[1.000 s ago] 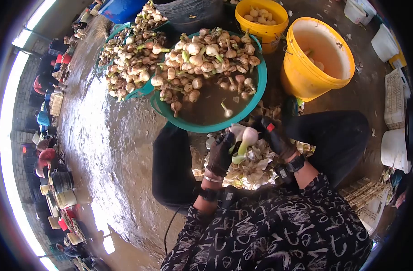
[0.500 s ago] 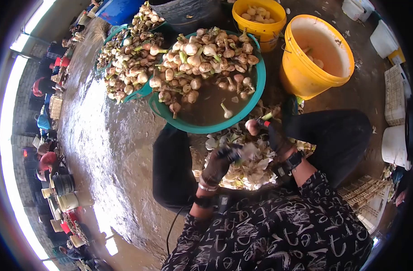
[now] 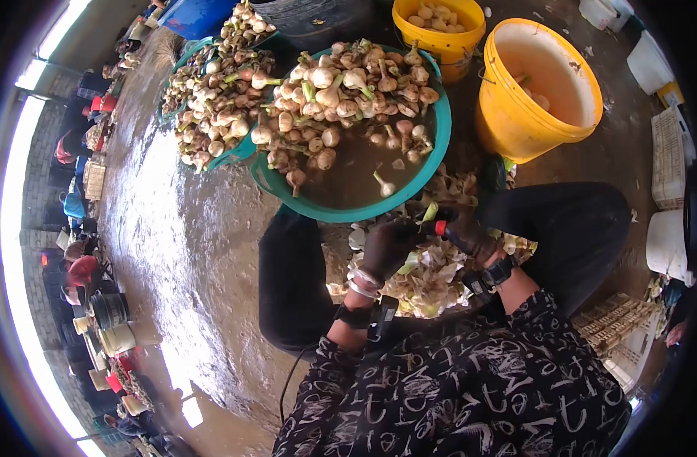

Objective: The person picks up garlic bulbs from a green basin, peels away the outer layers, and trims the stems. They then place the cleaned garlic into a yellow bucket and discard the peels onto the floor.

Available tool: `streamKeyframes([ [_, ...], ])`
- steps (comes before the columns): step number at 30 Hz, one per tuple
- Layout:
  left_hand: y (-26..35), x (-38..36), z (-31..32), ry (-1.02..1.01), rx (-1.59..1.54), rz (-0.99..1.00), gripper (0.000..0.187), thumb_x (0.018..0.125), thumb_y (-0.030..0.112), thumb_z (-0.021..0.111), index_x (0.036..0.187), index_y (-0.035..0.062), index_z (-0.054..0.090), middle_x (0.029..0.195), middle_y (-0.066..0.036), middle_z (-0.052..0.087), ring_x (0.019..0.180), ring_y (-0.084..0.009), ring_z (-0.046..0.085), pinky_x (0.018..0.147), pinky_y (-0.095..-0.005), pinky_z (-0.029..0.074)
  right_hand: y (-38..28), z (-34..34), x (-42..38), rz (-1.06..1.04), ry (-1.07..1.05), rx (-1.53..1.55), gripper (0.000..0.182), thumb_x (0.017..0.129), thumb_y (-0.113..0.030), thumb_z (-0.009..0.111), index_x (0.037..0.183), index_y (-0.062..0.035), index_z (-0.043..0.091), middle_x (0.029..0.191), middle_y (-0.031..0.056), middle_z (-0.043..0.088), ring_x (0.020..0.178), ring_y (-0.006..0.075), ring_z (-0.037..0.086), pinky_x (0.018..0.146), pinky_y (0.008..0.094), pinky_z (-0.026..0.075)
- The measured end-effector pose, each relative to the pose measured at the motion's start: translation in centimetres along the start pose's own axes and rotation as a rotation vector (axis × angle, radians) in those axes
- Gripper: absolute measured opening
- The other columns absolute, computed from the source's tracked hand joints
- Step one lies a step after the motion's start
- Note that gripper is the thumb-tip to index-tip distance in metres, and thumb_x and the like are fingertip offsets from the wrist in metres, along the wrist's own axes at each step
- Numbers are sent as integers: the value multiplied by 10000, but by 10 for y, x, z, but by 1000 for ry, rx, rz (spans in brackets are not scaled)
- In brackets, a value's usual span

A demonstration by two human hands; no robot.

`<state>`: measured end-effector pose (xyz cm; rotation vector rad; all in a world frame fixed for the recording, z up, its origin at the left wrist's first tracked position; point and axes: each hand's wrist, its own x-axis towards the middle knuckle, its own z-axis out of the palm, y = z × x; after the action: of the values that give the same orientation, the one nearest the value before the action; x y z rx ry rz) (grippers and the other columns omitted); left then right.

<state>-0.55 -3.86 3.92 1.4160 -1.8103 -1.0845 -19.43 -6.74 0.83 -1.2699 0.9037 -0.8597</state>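
Wet brown floor (image 3: 230,305), frame left. Centre: my dark-gloved left hand (image 3: 389,245), right hand (image 3: 467,231) at pale-green stem (image 3: 431,212); can't tell grips; slackness could drop it.

Wet brown floor (image 3: 211,305), glaring white at left

It carries a round turquoise plastic tub (image 3: 348,215), a second turquoise tub (image 3: 234,157) to its left and a round black tub (image 3: 318,24) behind. To the right stand a large yellow plastic bucket (image 3: 510,122) and, farther back, a smaller yellow bucket (image 3: 457,58). A loose heap of pale papery skins (image 3: 425,292) lies before the first tub. White plastic containers (image 3: 666,247) line the right edge.
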Motion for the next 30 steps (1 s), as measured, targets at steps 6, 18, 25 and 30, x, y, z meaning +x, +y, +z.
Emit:
streamKeyframes([
  [6,0,-46,13,-587,357,33,237,799,264,649,956,86,645,824,-114,635,776,-249,629,662,-358,474,37,-18,18,276,325,792,248,853,-269,622,910,-28,641,823,30,648,721,99,602,647,234,486],
  [18,-9,40,2,-108,-784,-268,211,819,124,665,973,-17,631,864,-13,618,757,-68,533,646,-216,441,19,-19,17,262,176,458,316,859,-280,598,1045,-25,601,925,32,634,799,108,601,712,243,494],
  [25,18,-10,16,-494,-162,-27,164,821,175,620,876,21,634,762,-98,633,704,-201,602,656,-307,468,79,-41,18,396,237,290,272,861,-181,567,1094,-43,588,906,36,634,781,94,590,687,236,483],
  [30,-2,-20,15,-821,317,-57,282,773,317,648,916,74,655,789,-125,645,709,-284,607,669,-344,476,56,-33,9,97,249,-10,329,878,-116,512,1202,-61,524,910,36,615,742,89,560,625,226,459],
])
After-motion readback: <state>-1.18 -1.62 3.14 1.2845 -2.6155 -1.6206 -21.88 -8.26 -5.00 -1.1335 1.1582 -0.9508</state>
